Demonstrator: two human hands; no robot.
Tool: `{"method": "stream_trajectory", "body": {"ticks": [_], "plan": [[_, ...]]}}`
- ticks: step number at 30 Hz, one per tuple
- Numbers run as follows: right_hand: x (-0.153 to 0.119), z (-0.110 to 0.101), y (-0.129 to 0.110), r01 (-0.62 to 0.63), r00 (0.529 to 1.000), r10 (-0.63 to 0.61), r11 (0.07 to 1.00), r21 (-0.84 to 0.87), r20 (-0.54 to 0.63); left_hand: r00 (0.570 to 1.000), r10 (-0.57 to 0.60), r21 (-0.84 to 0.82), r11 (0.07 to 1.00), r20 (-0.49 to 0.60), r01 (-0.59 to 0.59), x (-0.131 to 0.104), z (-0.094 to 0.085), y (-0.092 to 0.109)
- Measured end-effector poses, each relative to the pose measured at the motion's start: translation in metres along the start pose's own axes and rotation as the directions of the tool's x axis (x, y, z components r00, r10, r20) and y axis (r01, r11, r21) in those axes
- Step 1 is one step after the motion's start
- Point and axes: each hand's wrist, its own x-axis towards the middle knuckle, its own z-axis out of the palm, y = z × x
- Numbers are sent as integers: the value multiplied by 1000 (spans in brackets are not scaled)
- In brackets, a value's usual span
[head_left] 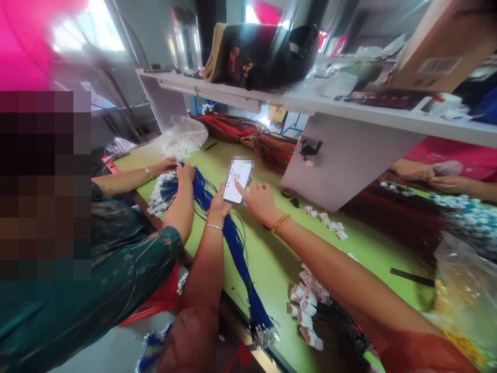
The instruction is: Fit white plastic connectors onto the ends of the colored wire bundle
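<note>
Phone [237,181]: held upright-tilted in the left hand [220,203], fingers closed around it; its lit screen is touched by a right-hand [261,201] fingertip.
Blue wires [237,241]: laid on the green surface [267,254], beneath and beside the left hand.

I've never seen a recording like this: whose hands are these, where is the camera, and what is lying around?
No machine here: a person works bare-handed, and the single picture comes from a camera on their head, looking forward and down. Their left hand holds a phone; a finger of the right hand is at its screen. On the green tabletop lie a blue cable bundle and white connectors. The hands at the cables' far end are a co-worker's.
</note>
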Motion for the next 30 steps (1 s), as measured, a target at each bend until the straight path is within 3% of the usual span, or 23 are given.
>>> {"method": "stream_trajectory", "body": {"ticks": [3, 12, 17, 20, 24, 30], "plan": [[-3, 4, 1, 80, 986, -75, 996, 27, -147, 1000, 11, -31, 999, 17, -11, 2, -3, 2], [13, 23, -3, 247, 918, -199, 963, 103, -344, 999, -25, -22, 999, -24, 24, 4, -9, -2], [22, 21, -10, 182, 942, -140, 977, 114, -306, 1000, -22, -43, 999, -12, 22, 3, -7, -1], [16, 19, -12, 225, 930, -176, 967, 119, -322, 1000, -9, -57, 998, -22, 8, 3, -6, -1], [-7, 22, -12, 307, 902, -259, 947, 90, -344, 1000, 7, -63, 998, -4, -7, 4, -5, 2], [-53, 30, -3, 283, 922, -266, 959, 22, -280, 997, 69, -84, 994, 26, -66, 1, -2, 15]]}}
